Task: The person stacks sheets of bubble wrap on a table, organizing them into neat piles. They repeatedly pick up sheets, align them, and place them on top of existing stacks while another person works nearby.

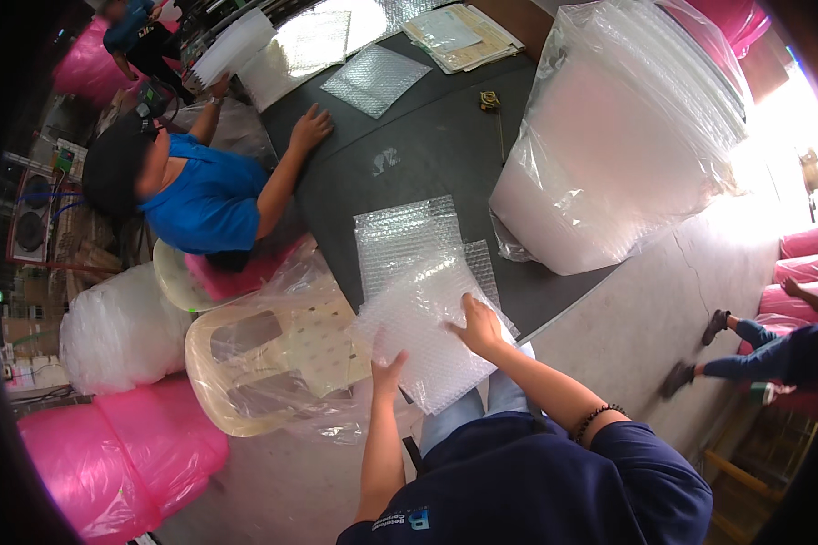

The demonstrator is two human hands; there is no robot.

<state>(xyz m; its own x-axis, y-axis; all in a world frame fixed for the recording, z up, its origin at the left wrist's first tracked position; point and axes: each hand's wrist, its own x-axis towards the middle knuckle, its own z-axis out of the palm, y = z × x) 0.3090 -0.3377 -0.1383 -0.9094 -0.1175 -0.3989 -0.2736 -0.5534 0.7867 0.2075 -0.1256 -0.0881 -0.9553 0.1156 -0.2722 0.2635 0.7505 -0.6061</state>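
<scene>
A: Bubble wrap, clear and crinkled. One bubble-wrap sheet sits at the near corner of the dark table, hanging partly past the edge towards the person's lap.

B: And the hands?

A: Left hand is at the sheet's lower edge, fingers closed up against it, pinching it as far as I can see. Right hand lies flat on top, fingers spread, pressing the sheet down.

B: What's underneath?

A: A stack of bubble-wrap pieces on the table, just beyond the held sheet and touching it.

B: Further out?

A: A big clear plastic bag full of white sheets stands to the right on the table. A small tape measure lies near the far end, with another bubble-wrap piece and some papers beyond.

B: Anyone else?

A: A co-worker in a blue shirt sits on the left, one hand flat on the table. Between us, a cream plastic chair wrapped in clear film. Pink rolls lie lower left.
</scene>
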